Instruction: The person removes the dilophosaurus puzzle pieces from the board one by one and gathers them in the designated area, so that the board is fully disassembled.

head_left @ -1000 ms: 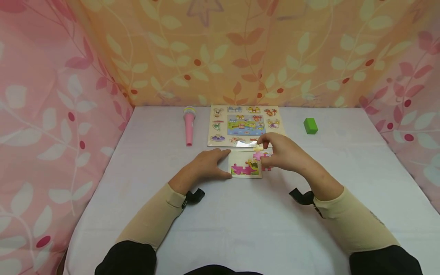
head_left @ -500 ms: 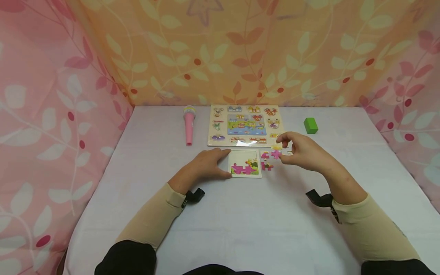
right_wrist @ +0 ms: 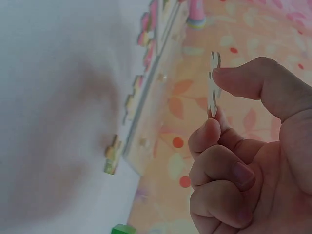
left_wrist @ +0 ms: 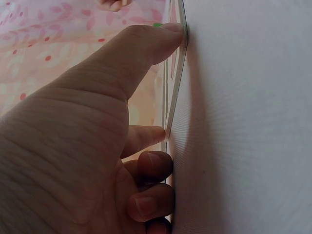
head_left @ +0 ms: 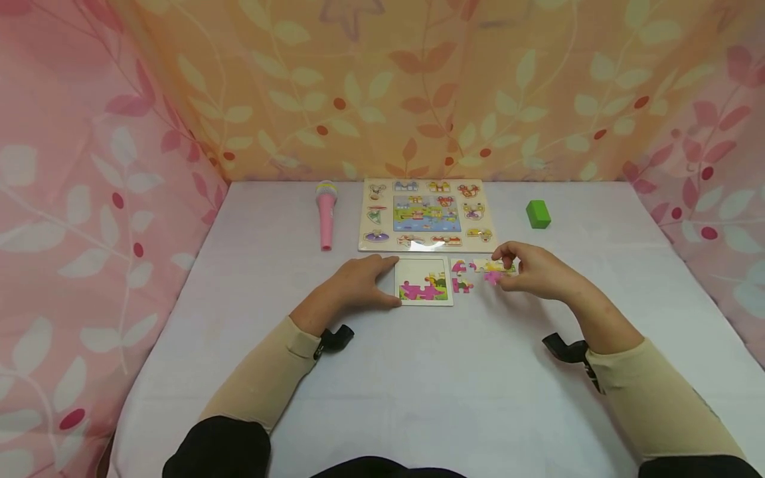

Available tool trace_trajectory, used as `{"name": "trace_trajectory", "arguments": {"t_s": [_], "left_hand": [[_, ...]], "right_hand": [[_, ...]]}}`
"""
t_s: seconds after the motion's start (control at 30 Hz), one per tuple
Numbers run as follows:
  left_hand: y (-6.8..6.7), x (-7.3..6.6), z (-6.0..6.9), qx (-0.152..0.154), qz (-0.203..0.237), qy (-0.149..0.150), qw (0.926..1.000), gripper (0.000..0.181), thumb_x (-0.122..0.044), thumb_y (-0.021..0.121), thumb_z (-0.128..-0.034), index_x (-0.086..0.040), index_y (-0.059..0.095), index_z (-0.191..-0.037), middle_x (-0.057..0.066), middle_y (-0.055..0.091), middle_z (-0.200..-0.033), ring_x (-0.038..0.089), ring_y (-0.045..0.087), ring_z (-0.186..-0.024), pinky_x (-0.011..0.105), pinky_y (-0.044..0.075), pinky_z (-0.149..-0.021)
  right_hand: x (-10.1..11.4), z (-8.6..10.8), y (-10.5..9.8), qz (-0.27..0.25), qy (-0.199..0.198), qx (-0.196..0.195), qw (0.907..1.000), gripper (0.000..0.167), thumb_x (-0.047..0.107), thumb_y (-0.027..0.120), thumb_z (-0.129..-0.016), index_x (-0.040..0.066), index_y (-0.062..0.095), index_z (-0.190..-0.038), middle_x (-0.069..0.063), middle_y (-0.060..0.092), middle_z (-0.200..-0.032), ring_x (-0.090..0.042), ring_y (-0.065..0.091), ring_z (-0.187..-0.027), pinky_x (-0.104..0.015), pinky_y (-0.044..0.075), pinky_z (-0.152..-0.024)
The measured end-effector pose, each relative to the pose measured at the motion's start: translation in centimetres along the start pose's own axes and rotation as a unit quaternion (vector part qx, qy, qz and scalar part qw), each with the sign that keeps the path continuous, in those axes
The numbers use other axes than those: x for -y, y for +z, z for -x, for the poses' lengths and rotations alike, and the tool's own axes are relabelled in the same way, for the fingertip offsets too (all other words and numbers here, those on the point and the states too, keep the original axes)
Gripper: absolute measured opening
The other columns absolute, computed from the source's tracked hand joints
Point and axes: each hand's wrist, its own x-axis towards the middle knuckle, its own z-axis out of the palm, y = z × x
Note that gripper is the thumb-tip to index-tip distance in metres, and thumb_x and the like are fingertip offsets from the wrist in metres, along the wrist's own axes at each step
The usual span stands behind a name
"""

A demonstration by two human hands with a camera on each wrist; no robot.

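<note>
A small square jigsaw tray (head_left: 412, 269) lies on the white table, partly filled with pink and green pieces (head_left: 422, 291) along its lower and right parts. My left hand (head_left: 360, 287) holds its left side, thumb at the near corner and a finger at the far one; in the left wrist view the other fingers curl beside the edge. Raised above the table, my right hand (head_left: 534, 271) pinches a pink and yellow jigsaw piece (right_wrist: 213, 85) between thumb and finger. Loose jigsaw pieces (head_left: 462, 285) lie right of the tray, some partly hidden by the right hand.
A larger wooden picture puzzle board (head_left: 382, 226) lies just behind the tray. To its left is a pink toy microphone (head_left: 326, 219), and a green block (head_left: 538, 214) sits at the back right. Patterned curtains (head_left: 370, 86) enclose the table's back and sides.
My right hand has moved right, away from the tray, carrying the pinched jigsaw piece and uncovering loose pieces beside the tray. The left hand stays at the tray's edge.
</note>
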Motion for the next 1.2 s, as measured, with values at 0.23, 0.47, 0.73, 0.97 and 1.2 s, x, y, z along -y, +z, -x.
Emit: {"name": "trace_trajectory", "arguments": {"t_s": [0.23,0.47,0.73,0.97,1.2], "left_hand": [[0.0,0.0,0.0,-0.001,0.004,-0.003,1.0,0.098,-0.06,0.082,-0.0774,-0.026,0.04,-0.159,-0.002,0.055,-0.14,0.018,0.051,-0.122,0.041,0.043,-0.106],[0.0,0.0,-0.1,0.001,-0.006,-0.005,1.0,0.098,-0.062,0.081,-0.0776,-0.028,0.04,-0.16,-0.003,0.055,-0.139,0.017,0.051,-0.119,0.04,0.043,-0.105],[-0.1,-0.1,-0.1,0.001,-0.008,0.0,1.0,0.097,-0.061,0.08,-0.0783,-0.026,0.04,-0.16,-0.002,0.055,-0.14,0.018,0.051,-0.119,0.041,0.044,-0.105],[0.0,0.1,-0.2,-0.002,-0.009,-0.001,1.0,0.098,-0.061,0.081,-0.0777,-0.026,0.04,-0.159,-0.002,0.056,-0.139,0.018,0.052,-0.117,0.041,0.044,-0.104],[0.0,0.1,-0.1,0.0,-0.009,0.003,1.0,0.098,-0.062,0.081,-0.0773,-0.026,0.041,-0.159,-0.001,0.056,-0.138,0.019,0.053,-0.118,0.041,0.044,-0.104]], "right_hand": [[-1.7,-1.5,1.3,-0.007,0.016,0.028,0.9994,0.04,0.008,0.077,-0.08,0.001,0.06,-0.116,-0.01,0.052,-0.096,-0.025,0.048,-0.084,-0.034,0.04,-0.069],[-2.4,-2.4,2.2,-0.011,0.029,0.052,0.9982,0.041,0.006,0.079,-0.078,0.0,0.06,-0.113,-0.008,0.051,-0.089,-0.024,0.049,-0.083,-0.035,0.04,-0.069],[-2.4,-2.5,2.4,0.007,0.04,0.062,0.9973,0.038,0.004,0.076,-0.078,0.0,0.06,-0.113,-0.007,0.049,-0.084,-0.024,0.048,-0.084,-0.037,0.038,-0.071],[-2.3,-2.4,2.6,0.019,0.036,0.059,0.9974,0.038,0.003,0.075,-0.077,0.0,0.06,-0.112,-0.007,0.048,-0.082,-0.023,0.047,-0.079,-0.036,0.037,-0.069],[-1.9,-1.9,2.3,0.027,0.034,0.045,0.998,0.04,0.005,0.075,-0.078,0.001,0.061,-0.115,-0.008,0.05,-0.087,-0.023,0.048,-0.08,-0.036,0.038,-0.069]]}}
